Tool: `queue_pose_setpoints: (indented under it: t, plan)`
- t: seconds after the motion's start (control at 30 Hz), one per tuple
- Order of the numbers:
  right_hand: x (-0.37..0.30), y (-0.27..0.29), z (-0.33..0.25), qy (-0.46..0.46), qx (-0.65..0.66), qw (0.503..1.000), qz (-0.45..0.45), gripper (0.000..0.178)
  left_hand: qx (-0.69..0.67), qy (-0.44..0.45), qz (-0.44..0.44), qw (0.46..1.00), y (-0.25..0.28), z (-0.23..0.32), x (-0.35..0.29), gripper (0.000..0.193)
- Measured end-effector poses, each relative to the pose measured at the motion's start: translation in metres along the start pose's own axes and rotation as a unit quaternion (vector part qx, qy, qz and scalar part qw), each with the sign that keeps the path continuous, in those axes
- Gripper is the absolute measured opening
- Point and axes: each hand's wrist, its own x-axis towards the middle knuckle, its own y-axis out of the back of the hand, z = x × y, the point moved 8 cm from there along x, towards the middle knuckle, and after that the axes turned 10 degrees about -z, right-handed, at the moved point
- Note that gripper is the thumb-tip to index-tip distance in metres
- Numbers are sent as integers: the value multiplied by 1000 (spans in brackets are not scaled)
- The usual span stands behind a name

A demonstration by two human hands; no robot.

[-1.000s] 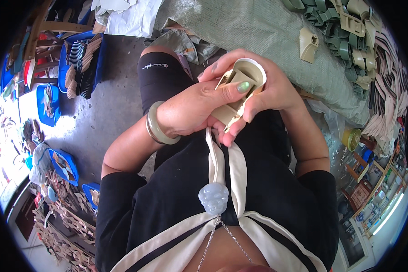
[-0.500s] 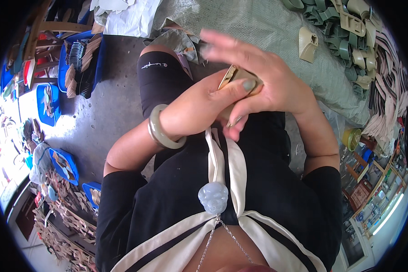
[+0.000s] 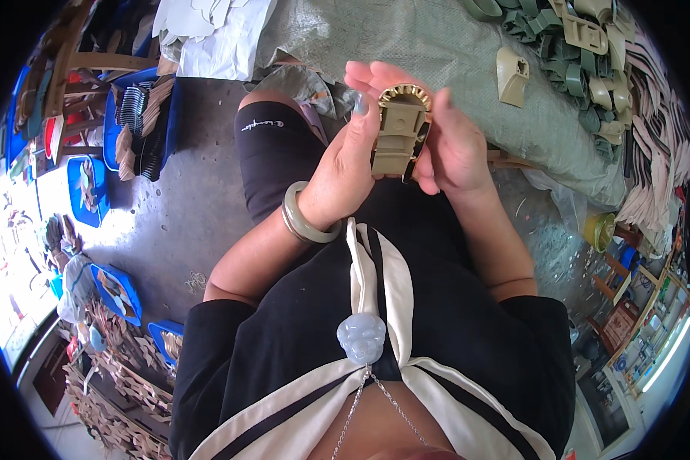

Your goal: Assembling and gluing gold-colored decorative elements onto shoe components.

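In front of my chest, both hands hold a beige shoe heel [image 3: 401,126] with a shiny gold covering. Its hollow-looking underside faces up, and the gold edge is folded over in small pleats round the curved far end. My left hand [image 3: 345,165] is closed round its left side, thumb along the edge and fingertips showing past the far end. From the right, my right hand [image 3: 458,149] supports it with the fingers at the side and beneath, its thumb raised off it.
Grey-green woven sacking [image 3: 437,38] spreads ahead, with a loose beige heel [image 3: 512,77] on it. Green and beige heels [image 3: 571,69] are piled at the far right, beside long pinkish strips [image 3: 652,146]. Blue bins [image 3: 86,211] with parts stand on the floor at left.
My hands, pressed over the heel before, have opened up and turned it so its pleated underside shows. The right hand has shifted lower, its thumb lifted.
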Motion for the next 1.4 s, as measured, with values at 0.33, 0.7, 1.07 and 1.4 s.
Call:
queue_pose_setpoints:
  t: [0.33, 0.7, 1.07, 1.4]
  plan:
    - [-6, -5, -1, -10, -99, 994, 54, 32, 44, 19, 24, 999, 9, -6, -3, 66]
    - [-1, -4, 16, -59, -117, 991, -2, 36, -20, 77, -30, 996, 16, -17, -9, 68]
    - [6, -14, 7, -76, 8, 990, -118, 74, 89, 97, -58, 990, 19, -8, 3, 70]
    - [-3, -8, 4, -85, -79, 993, 8, 43, -23, 90, -7, 996, 22, -20, 4, 53]
